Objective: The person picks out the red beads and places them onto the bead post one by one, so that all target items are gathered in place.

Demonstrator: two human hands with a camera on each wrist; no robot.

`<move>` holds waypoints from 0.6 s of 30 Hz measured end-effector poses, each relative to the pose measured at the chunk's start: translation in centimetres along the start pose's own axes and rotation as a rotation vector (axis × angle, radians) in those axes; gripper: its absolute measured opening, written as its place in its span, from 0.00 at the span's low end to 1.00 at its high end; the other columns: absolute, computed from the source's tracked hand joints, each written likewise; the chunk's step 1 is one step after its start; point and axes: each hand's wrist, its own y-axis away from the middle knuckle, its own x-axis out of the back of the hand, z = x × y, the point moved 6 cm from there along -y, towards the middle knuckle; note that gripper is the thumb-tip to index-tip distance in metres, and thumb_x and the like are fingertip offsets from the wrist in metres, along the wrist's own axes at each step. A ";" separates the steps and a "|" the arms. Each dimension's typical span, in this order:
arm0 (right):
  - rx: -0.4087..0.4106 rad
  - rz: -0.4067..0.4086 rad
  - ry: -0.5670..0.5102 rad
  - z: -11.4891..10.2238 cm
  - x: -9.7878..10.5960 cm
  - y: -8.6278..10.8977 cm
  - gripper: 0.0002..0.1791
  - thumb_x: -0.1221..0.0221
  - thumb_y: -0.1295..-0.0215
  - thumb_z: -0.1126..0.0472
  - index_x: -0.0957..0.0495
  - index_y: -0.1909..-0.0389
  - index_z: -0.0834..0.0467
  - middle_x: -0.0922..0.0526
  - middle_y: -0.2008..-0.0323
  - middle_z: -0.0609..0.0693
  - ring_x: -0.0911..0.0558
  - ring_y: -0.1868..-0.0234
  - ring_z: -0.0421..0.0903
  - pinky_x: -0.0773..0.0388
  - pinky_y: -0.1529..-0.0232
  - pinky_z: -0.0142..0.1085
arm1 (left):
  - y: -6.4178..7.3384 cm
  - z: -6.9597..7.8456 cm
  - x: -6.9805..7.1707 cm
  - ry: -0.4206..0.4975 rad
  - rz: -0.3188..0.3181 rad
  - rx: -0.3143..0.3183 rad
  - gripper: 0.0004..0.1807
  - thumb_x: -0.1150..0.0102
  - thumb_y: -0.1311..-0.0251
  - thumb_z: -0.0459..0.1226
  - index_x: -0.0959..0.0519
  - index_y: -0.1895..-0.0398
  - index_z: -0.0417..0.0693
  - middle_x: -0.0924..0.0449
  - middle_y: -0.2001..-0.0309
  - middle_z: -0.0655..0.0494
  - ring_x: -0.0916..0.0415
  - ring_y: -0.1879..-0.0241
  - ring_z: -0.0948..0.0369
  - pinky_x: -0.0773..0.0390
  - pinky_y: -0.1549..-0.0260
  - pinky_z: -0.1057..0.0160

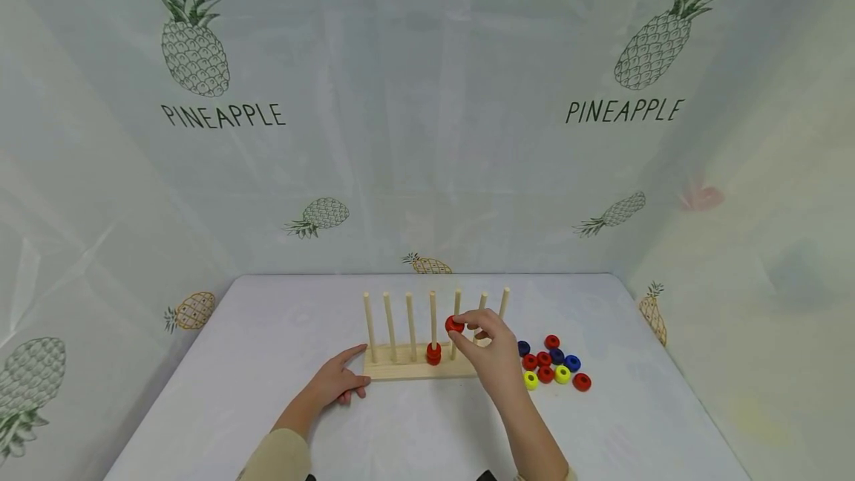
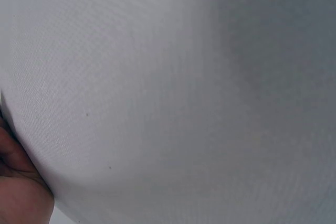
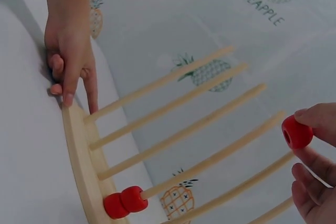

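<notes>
A wooden peg stand (image 1: 401, 370) with a row of upright pegs rests on the table. Two red beads (image 1: 434, 354) are stacked at the foot of its middle peg. My right hand (image 1: 493, 349) pinches another red bead (image 3: 297, 131) between thumb and index finger, near the top of the pegs. In the right wrist view, this bead is apart from the peg tips, its hole showing. My left hand (image 1: 334, 379) holds the stand's left end between thumb and index finger, the other fingers folded under. The left wrist view shows mostly white cloth and part of the hand (image 2: 23, 198).
Right of the stand lie loose red, yellow and blue beads, among them a yellow bead (image 1: 562, 374), a blue bead (image 1: 572, 363) and a red bead (image 1: 582, 382). A white cloth covers the table (image 1: 220, 392). Behind it hangs a pineapple-print curtain (image 1: 427, 132).
</notes>
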 end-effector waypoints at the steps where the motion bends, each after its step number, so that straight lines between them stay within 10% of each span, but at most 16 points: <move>1: 0.005 0.006 -0.007 -0.2 0.0 -0.1 0.10 0.29 0.45 0.64 0.14 0.62 0.49 0.19 0.61 0.40 0.26 0.58 0.43 0.25 0.56 0.44 | 0.0 0.0 0.0 0.001 0.000 0.000 0.43 0.31 0.43 0.36 0.43 0.26 0.41 0.18 0.80 0.50 0.36 0.90 0.66 0.33 0.87 0.68; 18: 0.185 0.049 -0.088 -2.7 -0.7 -2.0 0.09 0.31 0.43 0.67 0.14 0.63 0.52 0.19 0.61 0.39 0.23 0.56 0.40 0.27 0.56 0.36 | 0.0 -0.1 0.0 -0.004 0.008 0.005 0.43 0.31 0.43 0.36 0.42 0.26 0.42 0.18 0.80 0.50 0.36 0.90 0.67 0.33 0.87 0.69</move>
